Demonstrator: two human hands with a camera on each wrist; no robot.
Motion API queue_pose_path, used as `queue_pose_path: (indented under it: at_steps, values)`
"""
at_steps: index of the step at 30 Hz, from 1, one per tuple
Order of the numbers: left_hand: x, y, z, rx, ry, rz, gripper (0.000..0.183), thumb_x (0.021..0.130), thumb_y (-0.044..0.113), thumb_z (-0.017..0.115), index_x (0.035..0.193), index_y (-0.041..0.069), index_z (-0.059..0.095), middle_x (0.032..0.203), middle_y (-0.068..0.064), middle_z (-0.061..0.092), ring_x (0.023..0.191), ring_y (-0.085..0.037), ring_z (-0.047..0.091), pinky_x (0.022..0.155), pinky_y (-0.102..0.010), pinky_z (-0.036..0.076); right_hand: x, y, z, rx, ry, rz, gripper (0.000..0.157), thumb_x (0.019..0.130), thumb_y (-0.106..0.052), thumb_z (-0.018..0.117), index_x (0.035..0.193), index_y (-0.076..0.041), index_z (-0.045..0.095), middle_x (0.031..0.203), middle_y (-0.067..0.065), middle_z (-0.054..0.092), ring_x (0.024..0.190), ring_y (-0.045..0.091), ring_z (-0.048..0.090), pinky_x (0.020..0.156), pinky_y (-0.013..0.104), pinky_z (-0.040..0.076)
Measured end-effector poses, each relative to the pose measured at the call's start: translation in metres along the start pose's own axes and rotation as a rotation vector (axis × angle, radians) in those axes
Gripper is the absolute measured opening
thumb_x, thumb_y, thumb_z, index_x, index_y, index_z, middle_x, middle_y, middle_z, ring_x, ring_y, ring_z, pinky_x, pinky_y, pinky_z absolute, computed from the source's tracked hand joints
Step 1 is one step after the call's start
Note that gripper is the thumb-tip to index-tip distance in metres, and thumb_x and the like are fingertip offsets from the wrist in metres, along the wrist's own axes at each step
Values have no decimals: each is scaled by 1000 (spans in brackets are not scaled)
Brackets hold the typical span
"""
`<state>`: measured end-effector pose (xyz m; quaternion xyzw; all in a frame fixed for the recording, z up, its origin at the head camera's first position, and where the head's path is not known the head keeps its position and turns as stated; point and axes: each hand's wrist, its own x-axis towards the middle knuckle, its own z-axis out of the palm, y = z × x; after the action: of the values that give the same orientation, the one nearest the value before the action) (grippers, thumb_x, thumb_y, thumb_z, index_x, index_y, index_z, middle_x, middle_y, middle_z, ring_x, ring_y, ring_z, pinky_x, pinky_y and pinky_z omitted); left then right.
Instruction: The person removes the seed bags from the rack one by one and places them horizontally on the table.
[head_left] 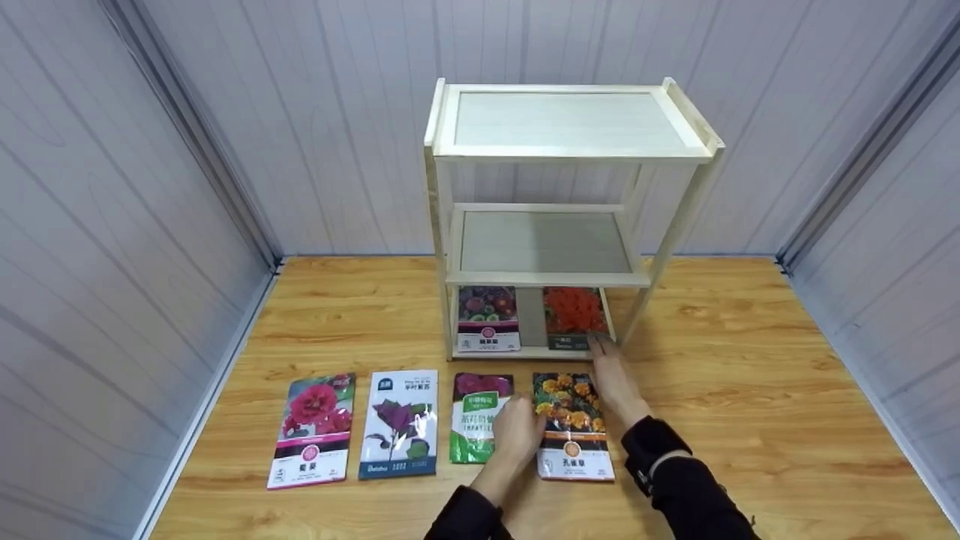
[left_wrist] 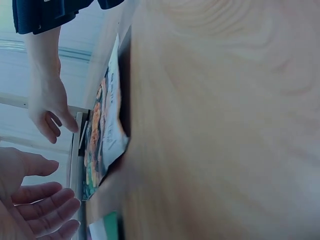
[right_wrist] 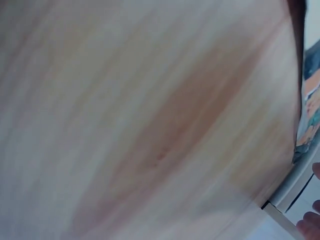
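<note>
Between two flower seed packets hovers my left hand (head_left: 517, 429), fingers loosely spread and holding nothing in the left wrist view. It overlaps the green-and-white packet (head_left: 466, 427) and comes close to the left edge of the orange marigold packet (head_left: 574, 424). My right hand (head_left: 616, 379) reaches to the shelf's bottom tier, fingertips at the lower right corner of a red flower packet (head_left: 574, 309). Beside that packet, on the same tier, lies a purple flower packet (head_left: 487, 319). The right wrist view shows only a few fingertips (right_wrist: 310, 225) at its edge.
A pale three-tier shelf (head_left: 562, 148) stands at the back of the wooden table (head_left: 750, 390). Left of my hands lie a pink flower packet (head_left: 311, 431) and a white packet with a purple plant (head_left: 399, 424). Grey panel walls (head_left: 330, 135) surround the table.
</note>
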<state>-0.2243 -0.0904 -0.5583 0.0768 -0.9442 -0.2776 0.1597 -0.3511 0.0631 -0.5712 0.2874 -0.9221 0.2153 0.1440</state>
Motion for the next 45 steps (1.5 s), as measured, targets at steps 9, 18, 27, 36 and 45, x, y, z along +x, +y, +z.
queue_pose_path:
  at_steps: [9,18,27,36,45]
  values:
    - [20,4,-4,37,3,38,17,70,15,72,77,3,63,69,-7,59,59,-21,57,50,-30,47,6,-1,7,-121,-29,-32,42,79,8,52,121,10,46,122,27,46,112,42,42,92,48,37]
    - [36,5,-6,58,9,-11,14,72,16,69,68,7,59,65,-8,61,56,-23,58,44,-33,45,11,-6,7,-184,-126,20,30,80,8,51,107,3,59,105,20,59,92,36,56,76,44,48]
    - [46,8,-1,-9,-50,-61,12,75,17,69,76,7,63,70,-6,62,61,-22,59,51,-33,48,14,-6,-1,-193,-165,39,22,73,12,55,86,-3,65,70,16,62,61,32,58,51,41,49]
    - [58,7,7,-228,-96,-135,15,79,12,64,85,-1,65,76,-9,64,68,-23,61,59,-30,49,14,2,-1,-213,-108,-28,21,67,12,58,78,-5,65,65,14,61,57,29,57,51,40,47]
    - [64,3,19,-422,-43,-169,19,84,17,60,73,2,65,60,-3,58,54,-13,51,53,-25,43,11,3,-4,-165,-116,-31,33,62,16,59,84,-7,68,71,12,64,61,30,59,53,41,48]
